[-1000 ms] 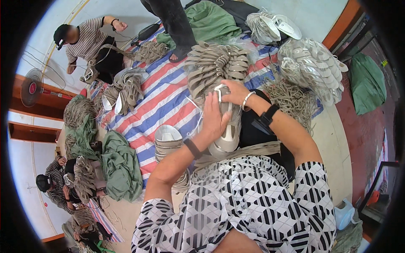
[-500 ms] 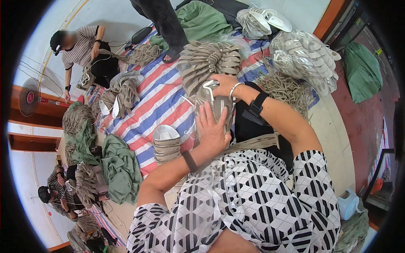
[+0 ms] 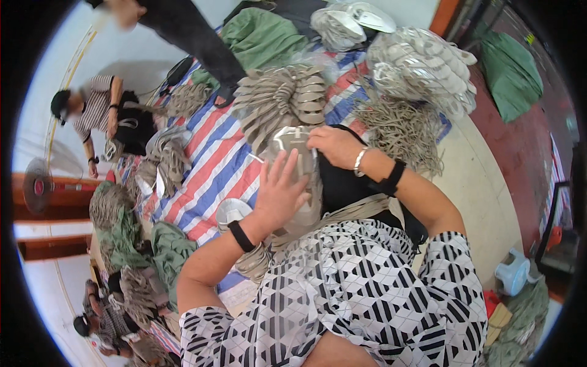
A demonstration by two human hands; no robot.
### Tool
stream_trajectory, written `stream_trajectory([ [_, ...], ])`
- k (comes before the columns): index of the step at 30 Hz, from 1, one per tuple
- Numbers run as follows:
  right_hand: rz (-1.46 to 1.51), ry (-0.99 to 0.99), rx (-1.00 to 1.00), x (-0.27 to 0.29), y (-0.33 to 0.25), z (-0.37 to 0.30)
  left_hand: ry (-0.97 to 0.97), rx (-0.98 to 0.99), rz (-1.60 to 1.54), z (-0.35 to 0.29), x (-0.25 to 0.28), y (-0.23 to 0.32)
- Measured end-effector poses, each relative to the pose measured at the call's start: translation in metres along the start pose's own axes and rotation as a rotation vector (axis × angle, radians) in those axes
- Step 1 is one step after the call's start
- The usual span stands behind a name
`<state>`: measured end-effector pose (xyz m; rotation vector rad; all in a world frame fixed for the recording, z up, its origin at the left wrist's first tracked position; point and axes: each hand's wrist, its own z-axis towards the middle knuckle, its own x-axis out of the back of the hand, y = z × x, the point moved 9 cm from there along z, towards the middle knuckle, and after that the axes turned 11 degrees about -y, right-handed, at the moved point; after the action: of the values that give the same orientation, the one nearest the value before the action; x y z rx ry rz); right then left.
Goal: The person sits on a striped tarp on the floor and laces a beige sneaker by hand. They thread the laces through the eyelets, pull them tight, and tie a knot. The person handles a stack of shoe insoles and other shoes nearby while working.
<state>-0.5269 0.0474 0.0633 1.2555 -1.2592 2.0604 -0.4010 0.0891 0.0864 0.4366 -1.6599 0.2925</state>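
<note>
A beige shoe upper [image 3: 296, 162] with a white inner rim and a white cord lies in front of me, its lower part resting by my lap. My left hand [image 3: 281, 189] lies on its near left side with the fingers stretched and spread. At the upper right edge, my right hand [image 3: 335, 147] pinches the upper between thumb and fingers. Just beyond stands a fanned stack of beige shoe uppers [image 3: 281, 101]. Beside my left wrist is a nested pile of beige uppers [image 3: 251, 260] with white linings.
A heap of beige laces [image 3: 397, 131] lies on the right, below a clear bag of uppers [image 3: 422, 73]. Striped sheeting [image 3: 217, 156] covers the floor. Green sacks [image 3: 510, 76] lie around. A co-worker [image 3: 101, 107] sits at the left; another person's leg [image 3: 195, 46] stands ahead.
My view has shifted a little. My right hand has moved from the upper's top to its right edge, and the white-rimmed opening now shows flatter. The standing person's hand has come into view.
</note>
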Motion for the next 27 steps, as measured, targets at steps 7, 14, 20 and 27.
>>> stream_trajectory([
  [7, -0.253, -0.106, 0.036, -0.007, -0.009, 0.009, 0.036, -0.133, -0.083, 0.031, 0.013, -0.005],
  [14, -0.421, -0.142, 0.254, -0.002, -0.021, 0.012, -0.003, -0.089, 0.056, 0.023, 0.013, 0.002],
  [20, -0.504, -0.243, 0.302, -0.001, -0.022, 0.017, -0.022, -0.085, 0.069, 0.027, 0.005, 0.007],
  [27, -0.150, -0.071, 0.120, 0.007, 0.011, 0.005, -0.100, -0.082, -0.133, 0.018, -0.028, 0.010],
])
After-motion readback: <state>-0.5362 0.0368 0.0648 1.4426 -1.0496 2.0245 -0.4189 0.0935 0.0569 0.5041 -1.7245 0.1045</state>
